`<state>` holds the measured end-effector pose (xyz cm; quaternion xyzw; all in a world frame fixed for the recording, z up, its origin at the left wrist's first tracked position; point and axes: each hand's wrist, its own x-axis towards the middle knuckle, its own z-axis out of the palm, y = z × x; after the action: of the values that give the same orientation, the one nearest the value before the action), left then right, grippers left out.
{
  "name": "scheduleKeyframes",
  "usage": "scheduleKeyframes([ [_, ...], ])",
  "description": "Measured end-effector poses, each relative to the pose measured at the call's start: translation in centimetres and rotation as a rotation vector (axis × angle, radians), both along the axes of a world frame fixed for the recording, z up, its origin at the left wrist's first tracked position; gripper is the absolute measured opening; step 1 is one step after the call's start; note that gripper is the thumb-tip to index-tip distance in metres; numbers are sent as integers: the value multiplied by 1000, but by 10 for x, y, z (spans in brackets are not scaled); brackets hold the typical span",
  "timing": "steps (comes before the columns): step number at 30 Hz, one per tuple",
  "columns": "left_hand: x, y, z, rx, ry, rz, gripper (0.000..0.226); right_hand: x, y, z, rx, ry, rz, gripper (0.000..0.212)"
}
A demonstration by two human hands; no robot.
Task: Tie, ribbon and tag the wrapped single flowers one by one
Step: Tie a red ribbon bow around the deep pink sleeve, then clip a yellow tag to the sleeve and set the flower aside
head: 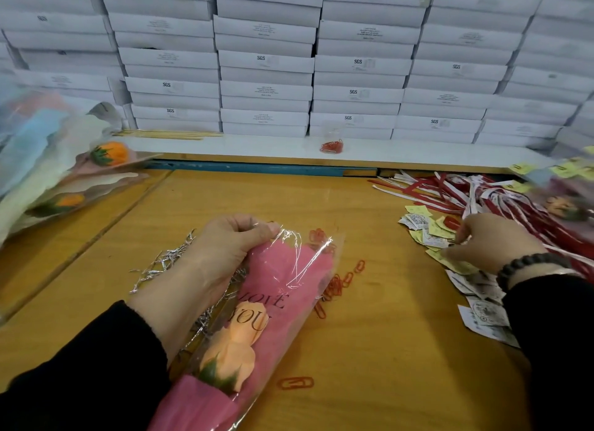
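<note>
Head view: I take the wooden table (369,318) as the reference landmark. At the table's near centre I see the left hand (221,253) with its fingers curled tight around the gathered narrow end of a wrapped single flower (257,321), a peach rose in pink paper and clear cellophane printed "LOVE YOU"; the bloom end points toward the near edge of the table and the gripped end points away from it. Under the wrist and the wrap lies a loose heap of silver twist ties (167,263), touching the table top. Just to the right of the wrap, red paper clips (344,279) are scattered on the bare wood, with one lone clip nearer the front edge. At the table's right side the right hand (488,242), with a dark bead bracelet (530,265) at the wrist, rests on a spread of yellow and white paper tags (424,231); its fingertips are curled down onto the tags, but I cannot tell whether one is pinched. Beyond the tags, at the far right, lies a bundle of red and white ribbons (450,189). On the table's far left lies a pile of wrapped flowers (64,173). Behind the table's far edge runs a white ledge (257,147) bearing a small bag of red clips (332,142), with stacked white boxes (266,60) above it.
</note>
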<state>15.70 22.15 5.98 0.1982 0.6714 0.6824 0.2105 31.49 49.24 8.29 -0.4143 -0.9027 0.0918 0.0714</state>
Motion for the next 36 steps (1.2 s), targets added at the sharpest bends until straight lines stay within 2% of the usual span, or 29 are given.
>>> scheduleKeyframes([
  [6,0,-1,0,-1,2,7,18,3,2,-1,4,-107,-25,29],
  [10,0,0,-1,-25,2,10,19,2,0,-1,-60,-60,-6,24],
  [14,1,0,-1,-22,3,4,18,3,-1,4,-192,99,54,14],
  [17,2,-1,0,-11,-6,6,23,2,-7,13,-182,258,109,14],
  [20,2,0,1,-11,7,2,18,-3,-20,24,-158,474,172,14],
  [23,2,1,2,-10,14,2,15,-13,-45,34,-385,755,263,4],
  [26,2,1,3,-20,24,-6,14,-24,-76,40,-601,922,343,10],
  [30,3,3,2,-23,29,19,18,-40,-114,36,-682,928,418,12],
  [36,8,3,5,15,5,21,14,-60,-146,31,-1019,935,468,12],
])
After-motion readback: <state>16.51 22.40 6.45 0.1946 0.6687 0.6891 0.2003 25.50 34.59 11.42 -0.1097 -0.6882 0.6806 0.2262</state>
